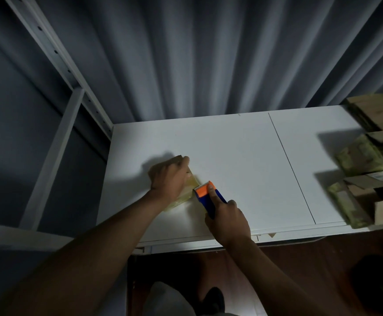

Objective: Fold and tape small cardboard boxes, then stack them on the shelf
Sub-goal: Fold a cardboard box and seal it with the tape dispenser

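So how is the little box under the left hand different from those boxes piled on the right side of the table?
The small box lies alone under the left hand, flat and glossy with tape, while the piled boxes lean on one another untouched. The right hand holds the tape dispenser at the small box's edge; nothing works on the pile. The pile's nearest box gapes open. Both are brown cardboard on the white table.

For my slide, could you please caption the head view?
Left hand steadies small box while right hand runs tape dispenser.
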